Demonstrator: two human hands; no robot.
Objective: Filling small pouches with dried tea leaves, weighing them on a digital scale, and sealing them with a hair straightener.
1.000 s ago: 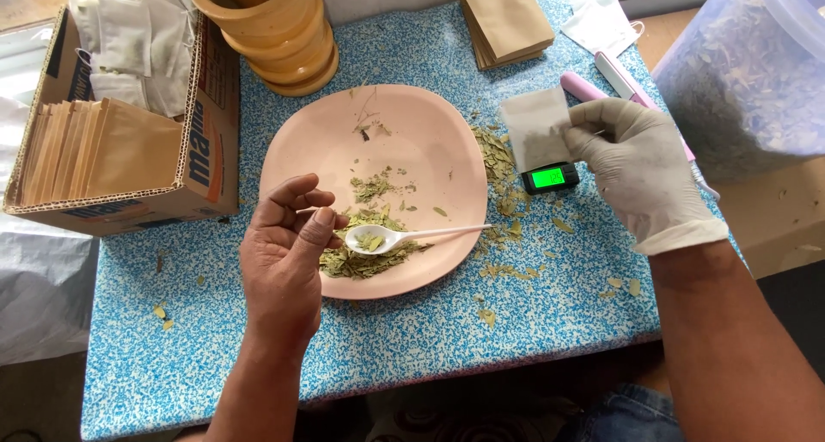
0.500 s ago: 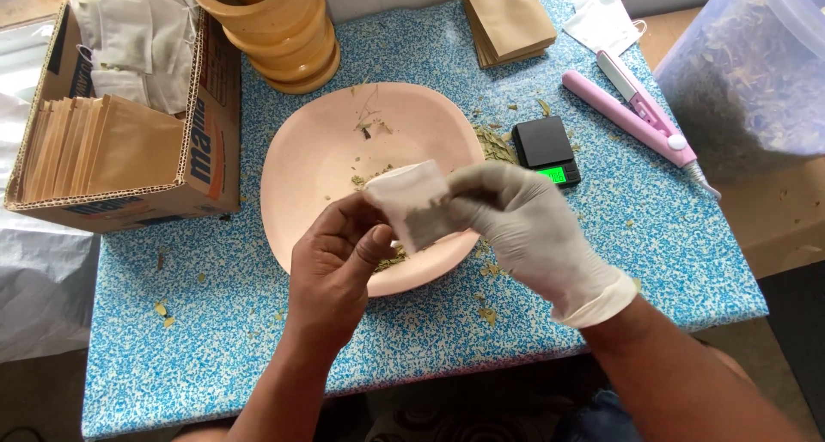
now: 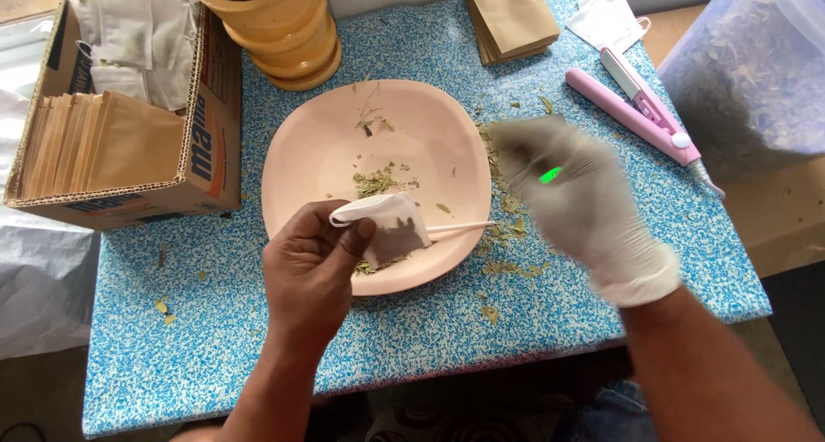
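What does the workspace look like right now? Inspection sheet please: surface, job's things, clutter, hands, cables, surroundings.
Surface: blue speckled table, strewn with dried leaf bits.
Job's things: small white bag, pink plate with dried leaves, white spoon.
Clutter: pink flat iron, brown envelopes, wooden mortar.
Hands: left hand pinches the bag; gloved right hand blurred, covering a green-lit scale.
Cables: nothing seen.
Surroundings: cardboard box, plastic tub.

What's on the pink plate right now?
On the pink plate: scattered dried leaves and a white spoon. The left hand holds a white filter bag over it, covering the spoon's bowl.
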